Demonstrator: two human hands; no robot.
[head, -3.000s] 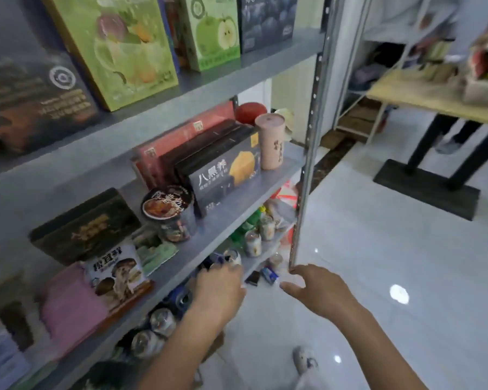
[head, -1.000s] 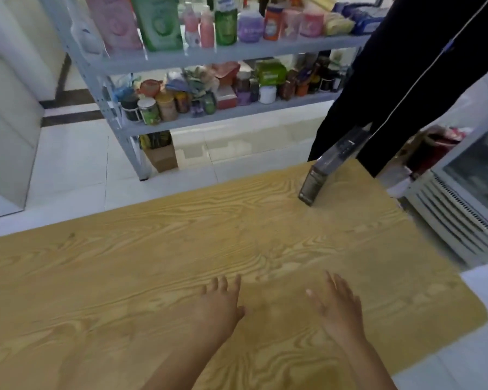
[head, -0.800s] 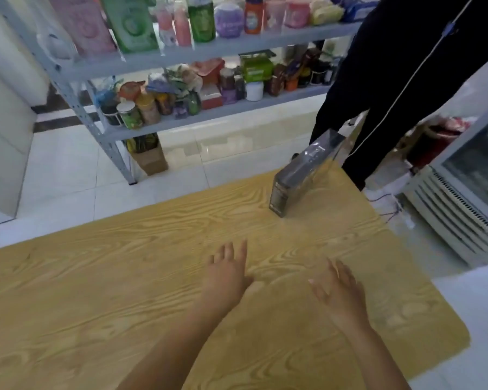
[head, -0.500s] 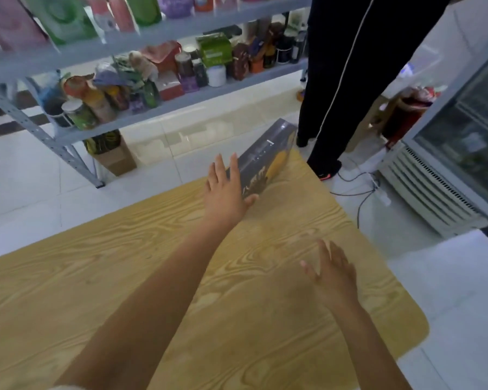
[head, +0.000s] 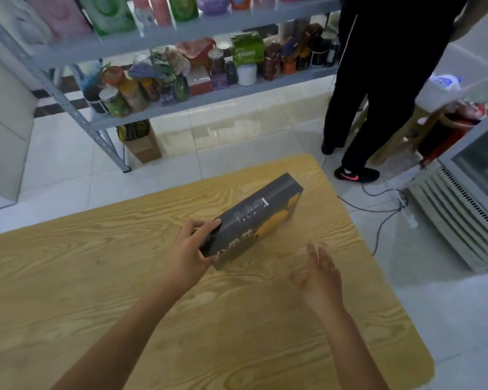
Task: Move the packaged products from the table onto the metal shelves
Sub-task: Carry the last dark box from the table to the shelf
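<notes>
gripping the dark box [head: 254, 220] on the table [head: 96, 277], left hand [head: 188, 249] fingers curled; right hand [head: 320, 277] fingers loosely spread.

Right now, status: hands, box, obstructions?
Left hand grips near end of dark box, on the wooden table. Right hand open, touching nothing. Person in black stands beyond table.

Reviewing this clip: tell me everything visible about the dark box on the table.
The dark box is a long, flat carton, charcoal, with a yellow picture and pale lettering on its broad face and a small white label on top. It stands on a long narrow side on the wooden table. The left hand grips its near end; the right hand is apart.
</notes>
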